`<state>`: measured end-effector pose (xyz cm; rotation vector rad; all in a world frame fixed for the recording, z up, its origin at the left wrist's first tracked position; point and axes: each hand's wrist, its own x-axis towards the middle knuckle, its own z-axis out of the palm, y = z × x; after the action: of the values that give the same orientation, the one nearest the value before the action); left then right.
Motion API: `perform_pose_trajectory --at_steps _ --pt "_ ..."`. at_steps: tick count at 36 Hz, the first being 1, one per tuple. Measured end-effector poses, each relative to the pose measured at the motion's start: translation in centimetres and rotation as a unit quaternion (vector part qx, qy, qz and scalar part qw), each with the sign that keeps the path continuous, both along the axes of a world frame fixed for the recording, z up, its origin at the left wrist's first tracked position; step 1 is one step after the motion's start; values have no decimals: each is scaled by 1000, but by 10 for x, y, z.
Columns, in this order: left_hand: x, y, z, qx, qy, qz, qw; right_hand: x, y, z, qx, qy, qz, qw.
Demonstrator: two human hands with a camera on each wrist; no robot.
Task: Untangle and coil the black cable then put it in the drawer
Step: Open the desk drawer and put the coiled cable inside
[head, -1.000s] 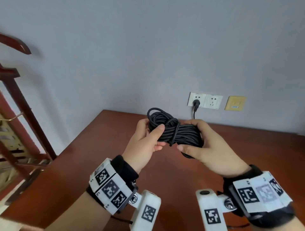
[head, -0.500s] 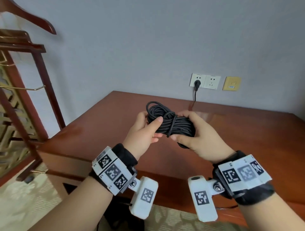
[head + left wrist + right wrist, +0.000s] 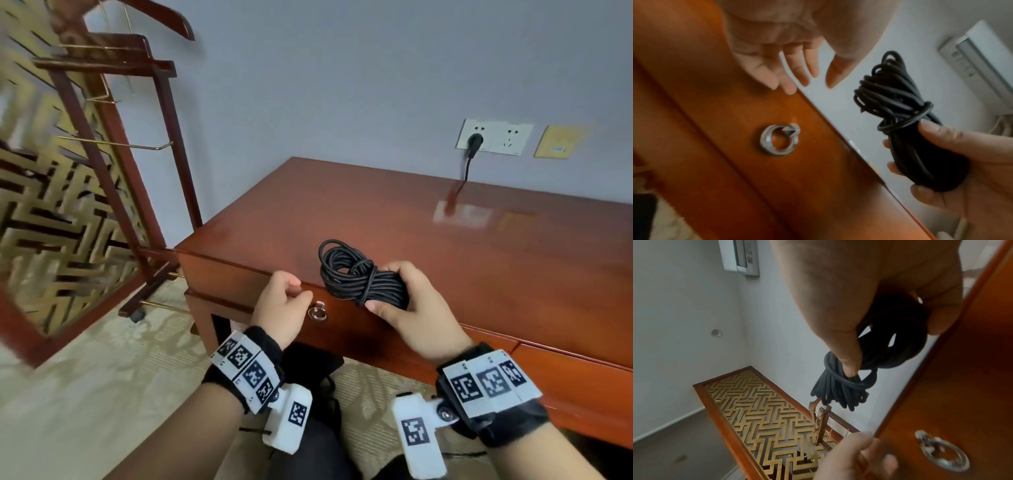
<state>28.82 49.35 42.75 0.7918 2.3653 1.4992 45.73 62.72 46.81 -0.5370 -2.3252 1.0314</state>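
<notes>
The black cable [image 3: 359, 274] is a coiled bundle tied round its middle, also seen in the left wrist view [image 3: 898, 100] and the right wrist view [image 3: 840, 386]. My right hand [image 3: 387, 287] grips one end of it above the desk's front edge. The drawer front [image 3: 363, 330] is closed, with a silver ring pull [image 3: 317, 312] [image 3: 780, 140] [image 3: 943, 454] hanging on it. My left hand [image 3: 301, 289] [image 3: 812, 84] is just left of and above the ring, fingers loosely bent, holding nothing and not touching the ring.
The reddish wooden desk [image 3: 445, 233] has a bare glossy top. A wall socket [image 3: 493, 137] with a black plug is behind it. A wooden valet stand [image 3: 113, 144] and a gold lattice screen [image 3: 34, 212] stand to the left on patterned carpet.
My left hand has let go of the cable and dropped to the drawer front beside the ring pull. My right hand alone now holds the coil, lower, over the desk edge.
</notes>
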Motion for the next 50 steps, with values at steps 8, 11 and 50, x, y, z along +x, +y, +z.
perform_pose_trajectory --at_steps 8,11,50 --pt "2 14 -26 -112 -16 -37 993 -9 -6 -22 -16 -22 -12 1000" --pt "3 21 -25 -152 20 -28 988 -8 -4 -24 -22 -25 -26 999" --pt "41 -70 -52 -104 85 -56 989 21 -56 -1 -101 -9 14 995"
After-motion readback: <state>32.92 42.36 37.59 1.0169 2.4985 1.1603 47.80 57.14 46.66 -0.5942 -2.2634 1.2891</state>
